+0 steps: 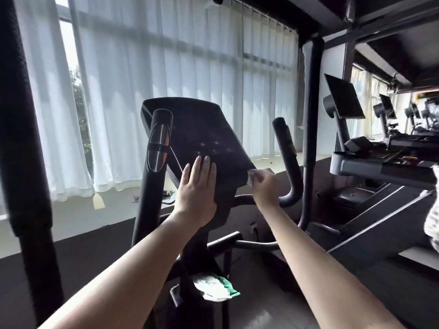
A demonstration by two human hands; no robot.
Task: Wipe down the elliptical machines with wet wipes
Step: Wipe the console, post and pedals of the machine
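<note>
The black elliptical console tilts up in front of me, between two short black handles. My left hand lies flat on the console's lower left part, fingers straight. My right hand grips a crumpled white wet wipe against the console's lower right corner. A white and green pack of wet wipes rests lower down on the machine's frame, between my forearms.
A thick padded black pole stands at the far left, and a tall black arm rises on the right. Treadmills with screens line the right side. White curtains cover the windows ahead.
</note>
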